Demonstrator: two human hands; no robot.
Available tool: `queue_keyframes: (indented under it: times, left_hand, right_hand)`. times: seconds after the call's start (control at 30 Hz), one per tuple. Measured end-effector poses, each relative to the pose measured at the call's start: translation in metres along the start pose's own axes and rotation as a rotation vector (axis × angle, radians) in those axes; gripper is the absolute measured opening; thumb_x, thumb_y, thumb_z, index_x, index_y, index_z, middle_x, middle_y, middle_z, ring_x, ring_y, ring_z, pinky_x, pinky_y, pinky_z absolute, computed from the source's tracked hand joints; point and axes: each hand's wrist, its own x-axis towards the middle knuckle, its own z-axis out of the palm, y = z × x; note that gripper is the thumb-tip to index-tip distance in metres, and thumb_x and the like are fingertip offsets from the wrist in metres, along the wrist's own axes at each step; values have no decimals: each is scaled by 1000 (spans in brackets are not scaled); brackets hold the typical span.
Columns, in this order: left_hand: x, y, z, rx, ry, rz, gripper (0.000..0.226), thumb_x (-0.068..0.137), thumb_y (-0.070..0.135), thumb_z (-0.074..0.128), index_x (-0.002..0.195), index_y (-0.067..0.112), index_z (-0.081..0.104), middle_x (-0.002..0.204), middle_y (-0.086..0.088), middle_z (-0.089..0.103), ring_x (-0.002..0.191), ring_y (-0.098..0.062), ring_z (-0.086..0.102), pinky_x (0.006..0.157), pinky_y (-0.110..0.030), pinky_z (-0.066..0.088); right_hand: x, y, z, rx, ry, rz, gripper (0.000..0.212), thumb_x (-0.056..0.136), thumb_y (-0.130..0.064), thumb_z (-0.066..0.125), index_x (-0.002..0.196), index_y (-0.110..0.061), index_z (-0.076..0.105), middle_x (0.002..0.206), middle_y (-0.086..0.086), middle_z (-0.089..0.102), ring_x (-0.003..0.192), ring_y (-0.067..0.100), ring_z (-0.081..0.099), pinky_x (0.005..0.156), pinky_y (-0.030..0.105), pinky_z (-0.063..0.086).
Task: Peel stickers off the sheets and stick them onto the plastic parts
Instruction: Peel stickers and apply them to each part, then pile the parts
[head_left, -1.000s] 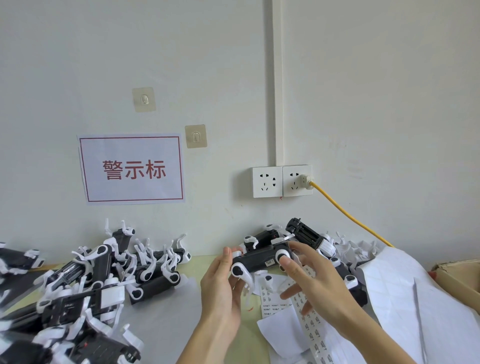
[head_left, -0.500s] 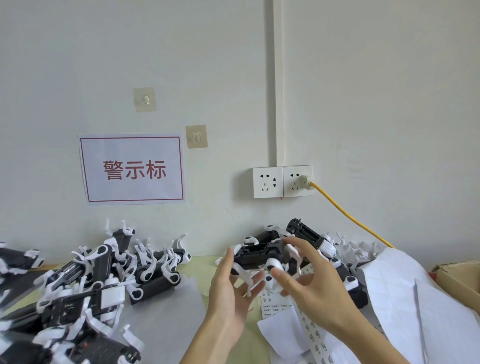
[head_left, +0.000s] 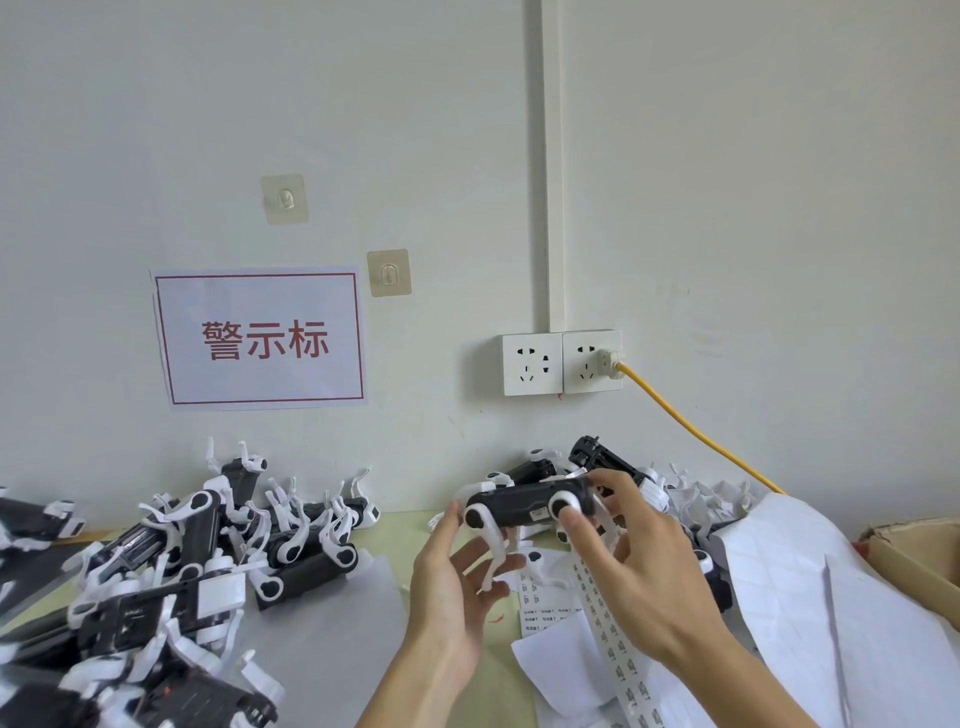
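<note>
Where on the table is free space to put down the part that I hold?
Free: the grey sheet between the left pile of parts and the left hand. Crowded: the sticker strip, white sheets and right pile.

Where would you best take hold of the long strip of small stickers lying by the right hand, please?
Probably at a long edge of the sticker strip, coming from the left, where it overhangs the white backing sheets. It lies flat and thin, so a pinch at an edge suits it; the right hand covers its upper end.
</note>
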Motion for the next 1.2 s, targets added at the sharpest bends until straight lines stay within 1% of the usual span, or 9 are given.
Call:
queue_keyframes:
  times: [0.17,0.3,0.5,0.63,0.83,0.97,1.07,1.13,1.2]
  left_hand:
    - [2,-1,-2,219,23,74,39,97,46,56,101,11,72,90,-17,75,43,-24,51,42,-22,25]
    - [2,-4,-2,317,8,108,37,105,33,46,103,3,68,86,-18,76,40,-26,50,36,-23,30]
    - [6,-5,-7,281,46,109,35,107,20,40,103,-4,65,70,-24,69,34,-24,45,35,-24,34]
    - [5,-10,-6,320,-29,57,38,104,25,44,101,-6,66,80,-34,69,29,-22,39,34,-21,30]
    - [6,-21,-1,364,-91,-57,49,102,39,45,93,-6,62,82,-31,71,31,-27,48,33,-22,34]
    - [5,-24,0,448,-87,-56,44,103,32,45,97,-7,64,83,-32,71,35,-27,50,33,-22,34]
    - [5,-27,6,489,-91,-63,40,103,27,46,97,-8,65,82,-33,70,39,-29,52,35,-22,35]
    - [4,-27,8,544,-82,-39,38,104,25,46,95,-7,66,80,-32,70,44,-31,55,38,-24,36]
    - [4,-28,8,628,-80,12,36,105,20,47,92,-6,67,78,-29,71,50,-32,57,41,-26,37]
  right_hand:
    - [1,2,-3,107,-64,100,47,77,-82,26,105,-46,41,83,-24,59,84,-16,54,69,28,41]
    - [1,1,-1,325,-193,144,34,87,-63,33,119,-57,42,104,-20,60,88,-11,55,79,29,44]
    - [4,0,-6,267,-355,84,20,98,-48,49,116,-50,54,101,-15,62,74,-8,57,69,21,45]
    - [8,0,-25,356,-278,131,7,94,-41,62,97,-38,67,86,-5,66,62,18,69,48,19,48]
    - [21,28,-64,356,-266,478,40,92,-44,47,79,-9,61,71,19,66,37,21,51,38,21,36]
    - [25,47,-91,752,270,656,35,96,-40,42,91,-11,61,77,14,66,40,23,56,40,20,40]
    - [31,59,-114,1449,645,506,55,102,-53,37,143,-18,46,137,10,56,91,40,73,81,37,57]
    - [31,65,-120,1476,617,606,71,101,-62,34,158,-22,21,157,10,35,112,45,63,97,45,51]
    - [29,64,-112,1221,475,760,62,106,-49,32,149,-3,36,141,18,51,102,40,66,84,43,55]
